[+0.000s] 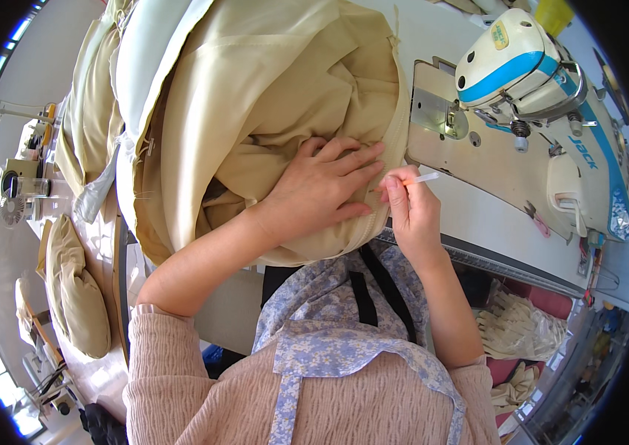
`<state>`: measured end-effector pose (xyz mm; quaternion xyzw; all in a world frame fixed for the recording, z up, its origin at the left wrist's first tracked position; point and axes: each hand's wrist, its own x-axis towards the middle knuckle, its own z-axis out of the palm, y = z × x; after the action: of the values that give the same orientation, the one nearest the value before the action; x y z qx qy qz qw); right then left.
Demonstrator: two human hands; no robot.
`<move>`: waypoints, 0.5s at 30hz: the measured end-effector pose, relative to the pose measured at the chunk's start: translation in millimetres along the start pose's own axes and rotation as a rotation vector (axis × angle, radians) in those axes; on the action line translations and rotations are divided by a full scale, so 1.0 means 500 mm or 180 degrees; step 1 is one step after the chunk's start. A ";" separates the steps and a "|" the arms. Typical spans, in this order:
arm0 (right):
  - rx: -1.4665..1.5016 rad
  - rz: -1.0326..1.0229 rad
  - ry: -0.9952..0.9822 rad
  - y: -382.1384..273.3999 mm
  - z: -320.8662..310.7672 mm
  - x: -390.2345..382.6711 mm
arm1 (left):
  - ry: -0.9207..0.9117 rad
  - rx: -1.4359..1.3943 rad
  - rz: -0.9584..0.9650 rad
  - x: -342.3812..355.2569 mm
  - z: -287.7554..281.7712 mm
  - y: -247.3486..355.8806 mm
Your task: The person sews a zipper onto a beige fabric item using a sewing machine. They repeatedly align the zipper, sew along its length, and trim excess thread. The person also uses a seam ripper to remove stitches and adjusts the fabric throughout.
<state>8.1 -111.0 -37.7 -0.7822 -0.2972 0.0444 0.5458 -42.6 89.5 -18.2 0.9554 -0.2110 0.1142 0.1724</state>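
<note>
Piled over the front edge of the white table (488, 251): beige fabric (277, 59), left of the sewing machine (507, 63), too folded for telling its long axis. Laid on it, fingers wide, probably for keeping it steady: left hand (322, 185). Pinching 1 slim pen (424, 179), likely for fine control: right hand (414, 215). Pen's long axis: roughly sideways, orange end toward fabric, white end toward the table's right edge.

fabric (292, 96): beige | stick (424, 178): white, orange | sewing machine (502, 67): white, blue band | apron (336, 354): blue-white floral
</note>
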 end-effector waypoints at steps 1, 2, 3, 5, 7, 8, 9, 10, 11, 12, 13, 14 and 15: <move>-0.0009 -0.0025 0.0018 0.003 0.002 0.000 | -0.0007 0.0001 -0.0006 0.001 0.000 0.000; -0.0017 -0.0050 0.0036 0.004 0.003 -0.001 | -0.0015 0.0002 -0.0011 0.001 0.000 0.001; -0.0020 -0.0083 0.0040 0.004 0.003 0.000 | -0.0020 0.0005 -0.0011 0.001 0.000 0.001; -0.0033 -0.0143 0.0060 0.003 0.002 -0.001 | -0.0031 0.0004 0.0004 0.001 0.001 0.002; 0.0319 0.0029 -0.0002 -0.001 -0.003 0.003 | -0.0033 0.0008 -0.0006 0.000 -0.003 0.003; 0.0494 0.0113 -0.0029 -0.003 -0.006 0.003 | -0.0034 0.0010 -0.0007 0.000 -0.006 0.004; 0.0713 0.0186 0.0209 0.000 -0.007 -0.001 | -0.0012 0.0023 0.0017 -0.001 -0.006 0.006; 0.0918 0.0226 0.0454 0.006 -0.008 -0.002 | 0.0038 0.0050 0.0055 0.003 -0.007 0.006; 0.1125 0.0262 0.0696 0.011 -0.009 -0.004 | 0.0089 0.0078 0.0092 0.011 -0.011 0.007; 0.1261 0.0260 0.0794 0.016 -0.014 -0.007 | 0.0093 0.0090 0.0065 0.023 -0.017 0.008; 0.1446 0.0277 0.0932 0.018 -0.015 -0.005 | 0.0109 0.0092 0.0035 0.041 -0.025 0.014; 0.1634 0.0292 0.1065 0.016 -0.016 -0.001 | 0.0126 0.0094 0.0003 0.059 -0.028 0.018; 0.1698 0.0326 0.1092 0.013 -0.021 0.003 | 0.0432 0.0208 0.0118 0.092 -0.020 0.012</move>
<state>16.3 -120.3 -38.7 -0.6215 -0.1390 0.0157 0.7708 -5.9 71.4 6.0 0.9465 -0.2126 0.1887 0.1530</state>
